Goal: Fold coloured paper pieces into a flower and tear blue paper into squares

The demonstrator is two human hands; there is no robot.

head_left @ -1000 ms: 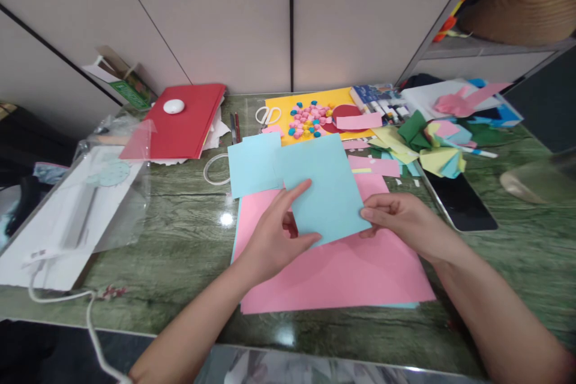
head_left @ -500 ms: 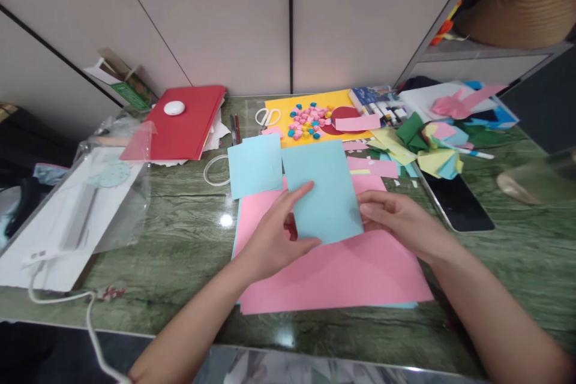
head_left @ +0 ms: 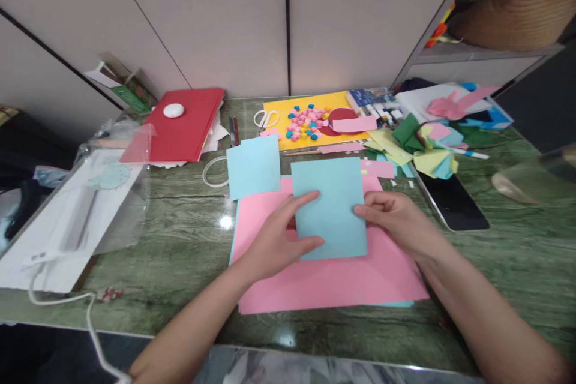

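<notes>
A light blue rectangular sheet [head_left: 333,210] lies over large pink paper [head_left: 324,288]. My left hand [head_left: 281,237] is at its left side, thumb and forefinger spread on its face, other fingers partly hidden. At the right edge, my right hand [head_left: 396,219] pinches the sheet between thumb and curled fingers. Another light blue piece [head_left: 254,168] lies beyond my left hand, overlapping the pink paper's upper left corner. More blue paper shows slightly under the pink one.
Behind are white scissors [head_left: 266,119], a tape roll [head_left: 216,172], and a yellow sheet [head_left: 281,143] with small coloured balls. A phone [head_left: 456,201] and paper scraps [head_left: 434,159] lie right; a red folder [head_left: 184,126] and plastic-covered white board [head_left: 54,222] lie left.
The blue sheet has moved down toward me and turned straighter. My right hand's thumb has shifted up onto its right edge. My left hand remains spread at its left side.
</notes>
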